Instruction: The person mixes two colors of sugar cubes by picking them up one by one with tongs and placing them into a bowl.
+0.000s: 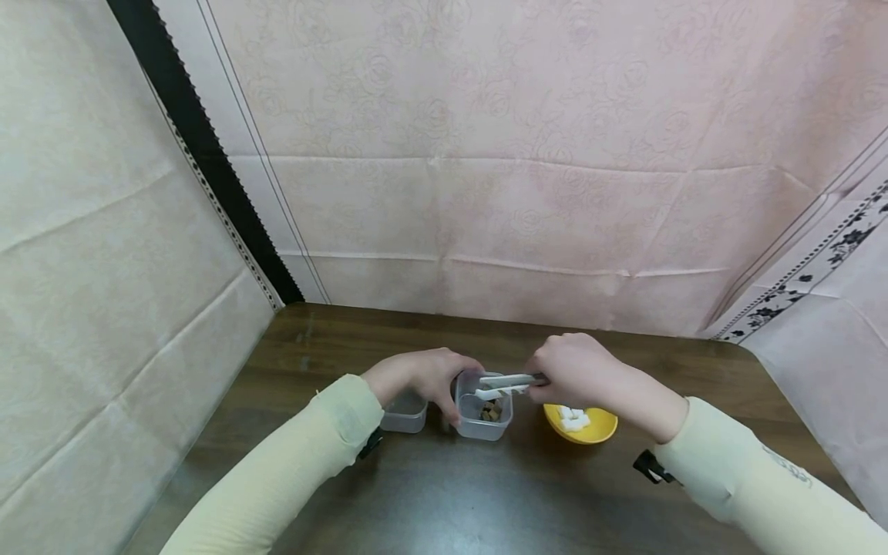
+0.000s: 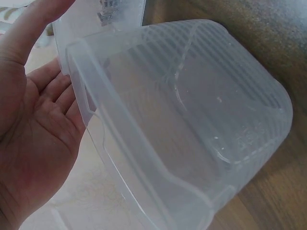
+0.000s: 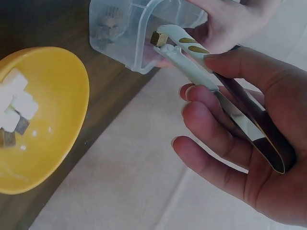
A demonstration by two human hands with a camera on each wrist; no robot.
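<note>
My left hand (image 1: 433,378) grips a clear plastic container (image 1: 479,430), thumb on the near side and fingers on the far side. Several brown cubes (image 1: 491,412) lie inside it. My right hand (image 1: 579,370) holds small tongs (image 1: 509,381) with pale tips and a dark handle. In the right wrist view, a brown cube (image 3: 159,38) sits between the tong tips at the container's mouth. Beside this hand stands a yellow bowl (image 3: 64,96) with white cubes (image 3: 17,98) and a few brown ones.
A second clear container (image 2: 192,115) stands to the left, partly under my left hand and wrist; no cubes show in it. The brown wooden table (image 1: 472,493) is bordered by pale cloth (image 1: 486,223) at the back and sides.
</note>
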